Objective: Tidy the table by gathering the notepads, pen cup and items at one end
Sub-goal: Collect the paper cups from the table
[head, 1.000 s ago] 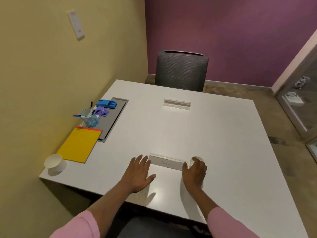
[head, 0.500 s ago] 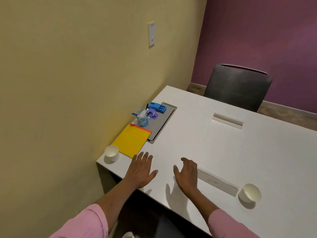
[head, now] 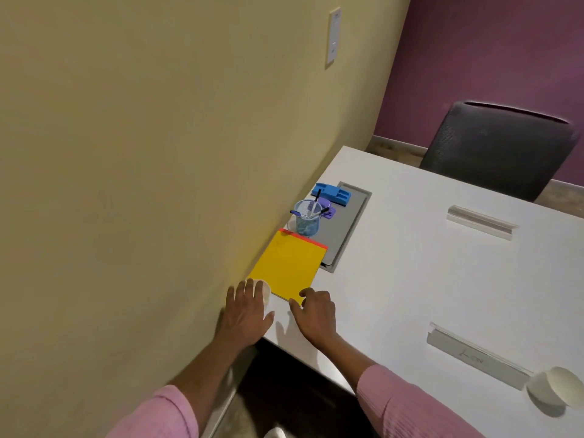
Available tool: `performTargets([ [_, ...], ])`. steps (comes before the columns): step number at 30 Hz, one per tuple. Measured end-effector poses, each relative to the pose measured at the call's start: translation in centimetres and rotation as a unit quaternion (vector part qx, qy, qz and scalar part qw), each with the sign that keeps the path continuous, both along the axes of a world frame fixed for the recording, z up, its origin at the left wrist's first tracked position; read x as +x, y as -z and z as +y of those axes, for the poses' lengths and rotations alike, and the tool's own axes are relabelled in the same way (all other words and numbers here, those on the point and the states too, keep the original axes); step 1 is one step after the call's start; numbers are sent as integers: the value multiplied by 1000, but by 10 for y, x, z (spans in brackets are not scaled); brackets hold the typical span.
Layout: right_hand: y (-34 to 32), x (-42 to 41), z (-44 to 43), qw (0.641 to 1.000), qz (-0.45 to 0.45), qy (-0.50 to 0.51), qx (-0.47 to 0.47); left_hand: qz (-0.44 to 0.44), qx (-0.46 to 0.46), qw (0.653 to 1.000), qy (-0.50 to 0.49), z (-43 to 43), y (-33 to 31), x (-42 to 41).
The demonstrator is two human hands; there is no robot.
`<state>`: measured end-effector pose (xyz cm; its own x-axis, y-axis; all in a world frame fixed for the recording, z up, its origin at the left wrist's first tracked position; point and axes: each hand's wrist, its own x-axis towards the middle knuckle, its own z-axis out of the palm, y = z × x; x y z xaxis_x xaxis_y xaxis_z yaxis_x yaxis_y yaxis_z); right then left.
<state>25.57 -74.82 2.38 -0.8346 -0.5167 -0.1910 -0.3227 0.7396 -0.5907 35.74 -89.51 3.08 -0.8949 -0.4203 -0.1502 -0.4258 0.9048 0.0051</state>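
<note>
A yellow notepad (head: 289,265) with a red top strip lies by the wall at the table's left edge. My right hand (head: 316,312) is at its near corner, thumb and forefinger curled on either side of that corner. My left hand (head: 246,311) lies with straight fingers over a white paper cup (head: 267,294), hiding most of it. Beyond the pad stand a blue mesh pen cup (head: 307,222) with pens, a purple item (head: 327,207) and a blue stapler (head: 331,191).
A grey floor-box lid (head: 346,230) is set into the white table (head: 410,279). Two clear name-plate holders (head: 480,221) (head: 474,354) and a second paper cup (head: 556,390) are to the right. A dark chair (head: 499,147) stands at the far side. The yellow wall runs along the left.
My view swung left. My right hand let go of the right paper cup; both hands moved left, the left onto the corner cup, the right to the notepad's corner.
</note>
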Motion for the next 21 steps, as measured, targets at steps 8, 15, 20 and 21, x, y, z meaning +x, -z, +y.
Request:
performTargets([
  [8,12,5,-66,999,-19,9,37,35,74,997,3,-50,23,4],
  [15,22,12,-99,992,-30,-23,117,54,95,994,28,-58,35,11],
  [20,15,12,-91,992,-54,-3,111,74,96,992,42,-57,36,10],
  [21,12,11,-85,992,-64,6,108,78,96,991,43,-55,33,8],
])
